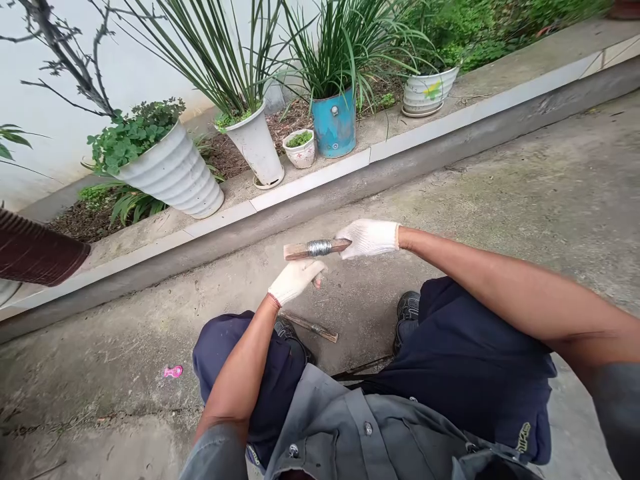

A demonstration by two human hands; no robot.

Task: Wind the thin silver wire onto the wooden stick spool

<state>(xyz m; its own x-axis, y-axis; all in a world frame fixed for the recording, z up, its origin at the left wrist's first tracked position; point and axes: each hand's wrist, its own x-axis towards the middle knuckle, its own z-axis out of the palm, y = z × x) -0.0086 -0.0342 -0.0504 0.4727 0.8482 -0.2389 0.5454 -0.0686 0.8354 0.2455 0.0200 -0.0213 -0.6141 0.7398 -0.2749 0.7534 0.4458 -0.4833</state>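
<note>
My right hand (369, 239), in a white knit glove, is closed round the right end of a short wooden stick (295, 251). Silvery wire (319, 248) is wound in a tight coil about the stick's middle. Just below the stick is my left hand (295, 280), gloved too, its thumb and fingers drawn together. Whatever it may pinch is too small to make out. A second wooden stick (327, 333), also with wire round it, lies on the concrete between my shoes, partly hidden by my left leg.
A raised, tile-edged planter ledge (310, 175) runs across ahead, bearing several potted plants, among them a blue pot (334, 127) and a ribbed white pot (173, 172). On the ground at left lies a small pink object (173, 371). A brown ribbed pot (40, 250) stands at far left.
</note>
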